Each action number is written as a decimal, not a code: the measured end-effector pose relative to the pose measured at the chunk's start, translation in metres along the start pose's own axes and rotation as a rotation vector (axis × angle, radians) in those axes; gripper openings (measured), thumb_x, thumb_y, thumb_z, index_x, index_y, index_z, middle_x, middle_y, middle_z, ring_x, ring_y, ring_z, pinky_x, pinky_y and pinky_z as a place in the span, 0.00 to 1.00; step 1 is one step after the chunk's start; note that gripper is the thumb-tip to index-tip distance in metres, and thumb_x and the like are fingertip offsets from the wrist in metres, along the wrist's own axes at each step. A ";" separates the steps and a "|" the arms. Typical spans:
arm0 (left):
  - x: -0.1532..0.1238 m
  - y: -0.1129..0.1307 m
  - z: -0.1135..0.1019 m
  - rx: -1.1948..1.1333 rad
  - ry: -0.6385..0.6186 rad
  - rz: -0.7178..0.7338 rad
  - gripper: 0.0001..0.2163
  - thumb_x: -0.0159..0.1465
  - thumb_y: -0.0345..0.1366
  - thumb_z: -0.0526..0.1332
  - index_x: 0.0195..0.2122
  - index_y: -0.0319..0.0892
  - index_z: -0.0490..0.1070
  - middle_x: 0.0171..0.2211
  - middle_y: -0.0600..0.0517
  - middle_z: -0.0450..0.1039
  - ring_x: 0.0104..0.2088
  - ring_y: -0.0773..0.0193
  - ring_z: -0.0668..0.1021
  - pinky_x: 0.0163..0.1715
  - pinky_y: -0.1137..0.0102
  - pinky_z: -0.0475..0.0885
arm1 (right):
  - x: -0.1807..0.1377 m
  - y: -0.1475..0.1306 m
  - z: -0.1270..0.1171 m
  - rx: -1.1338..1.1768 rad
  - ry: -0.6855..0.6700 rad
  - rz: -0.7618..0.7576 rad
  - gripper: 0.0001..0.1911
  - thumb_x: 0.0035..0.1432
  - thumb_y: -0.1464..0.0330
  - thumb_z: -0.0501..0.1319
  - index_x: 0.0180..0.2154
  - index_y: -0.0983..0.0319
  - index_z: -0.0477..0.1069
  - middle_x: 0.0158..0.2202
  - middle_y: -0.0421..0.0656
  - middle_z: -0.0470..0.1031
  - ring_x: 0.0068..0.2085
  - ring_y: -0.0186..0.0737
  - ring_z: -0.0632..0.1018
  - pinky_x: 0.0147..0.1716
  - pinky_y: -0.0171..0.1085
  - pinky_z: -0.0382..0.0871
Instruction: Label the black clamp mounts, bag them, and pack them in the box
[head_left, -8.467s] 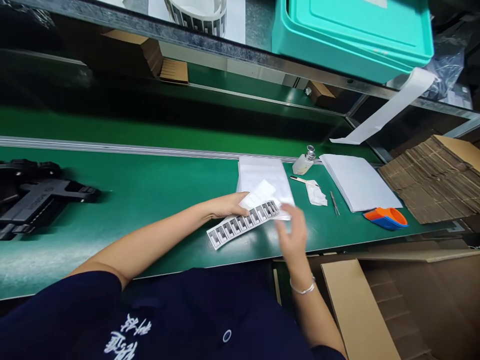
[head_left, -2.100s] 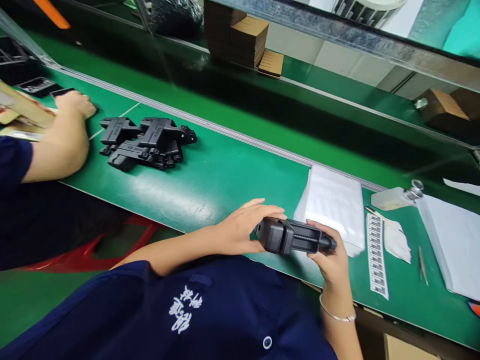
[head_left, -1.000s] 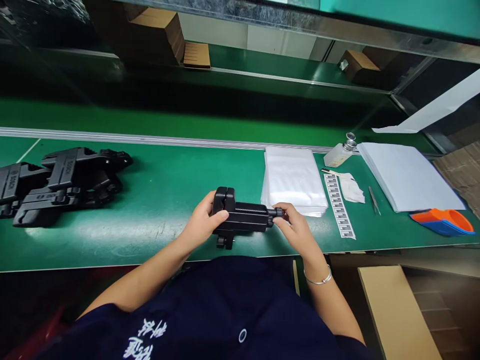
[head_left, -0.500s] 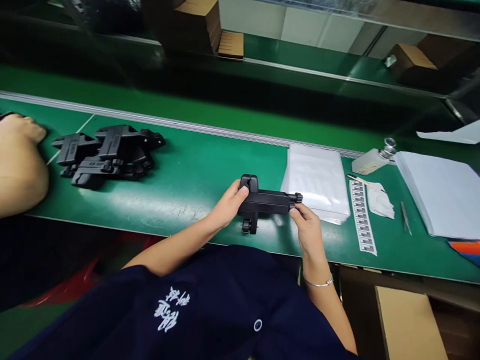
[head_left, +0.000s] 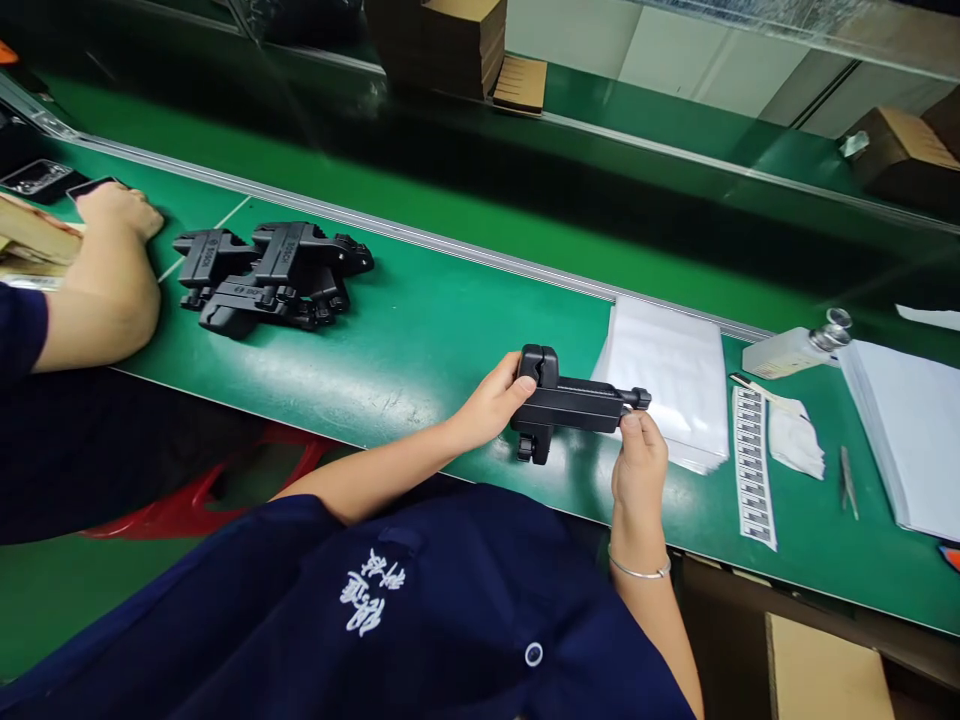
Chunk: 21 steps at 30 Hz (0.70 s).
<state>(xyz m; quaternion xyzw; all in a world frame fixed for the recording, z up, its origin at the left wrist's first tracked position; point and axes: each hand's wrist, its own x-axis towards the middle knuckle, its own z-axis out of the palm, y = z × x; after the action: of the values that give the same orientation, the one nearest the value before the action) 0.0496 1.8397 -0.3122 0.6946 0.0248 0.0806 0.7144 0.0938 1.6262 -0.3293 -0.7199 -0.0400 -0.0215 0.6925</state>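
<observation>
My left hand (head_left: 493,402) is closed around the jaw end of a black plastic clamp (head_left: 574,405), its thumb pressed on top. At the clamp's other end, the fingers of my right hand (head_left: 640,455) pinch a small part just below the protruding knob; that part is mostly hidden by the fingertips. The clamp is held sideways above the green bench, close to my body. Off to the left, several similar black clamps (head_left: 281,262) lie in a pile on the bench, some with BOSCH lettering.
A stack of clear plastic bags (head_left: 667,375) lies right of the clamp. Beyond are a label strip (head_left: 752,465), a white cloth (head_left: 795,440), tweezers (head_left: 847,482), a bottle (head_left: 791,350) and white sheets (head_left: 911,430). At far left rests a co-worker's arm (head_left: 112,285).
The camera view has turned, so the scene appears shifted to the right and more of the co-worker's arm shows. Both my hands keep their hold on the clamp; the right fingers have shifted slightly.
</observation>
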 end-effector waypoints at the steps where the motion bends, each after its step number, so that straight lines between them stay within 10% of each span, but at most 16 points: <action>1: 0.000 0.001 0.000 0.011 -0.006 0.025 0.32 0.61 0.65 0.54 0.50 0.39 0.67 0.45 0.46 0.71 0.46 0.55 0.72 0.46 0.65 0.66 | 0.000 -0.001 0.000 -0.016 0.012 -0.008 0.19 0.58 0.52 0.62 0.27 0.61 0.69 0.26 0.36 0.66 0.31 0.36 0.67 0.36 0.35 0.61; 12: 0.008 0.000 0.002 -0.269 0.126 -0.264 0.27 0.59 0.64 0.58 0.38 0.40 0.69 0.34 0.51 0.70 0.35 0.63 0.72 0.38 0.69 0.67 | -0.003 0.000 0.000 0.076 -0.100 -0.051 0.13 0.53 0.58 0.69 0.36 0.60 0.75 0.36 0.41 0.75 0.40 0.40 0.73 0.44 0.40 0.66; 21: -0.005 0.001 0.004 0.132 0.034 0.171 0.35 0.60 0.65 0.55 0.55 0.39 0.61 0.51 0.42 0.69 0.49 0.52 0.72 0.50 0.62 0.67 | 0.010 0.010 0.009 0.081 0.006 0.056 0.21 0.58 0.50 0.61 0.32 0.62 0.75 0.33 0.41 0.76 0.37 0.39 0.75 0.43 0.40 0.66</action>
<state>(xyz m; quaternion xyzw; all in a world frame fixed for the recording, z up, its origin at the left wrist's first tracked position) 0.0449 1.8350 -0.3114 0.7381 -0.0171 0.1514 0.6572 0.1041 1.6349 -0.3391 -0.6919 -0.0185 -0.0028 0.7217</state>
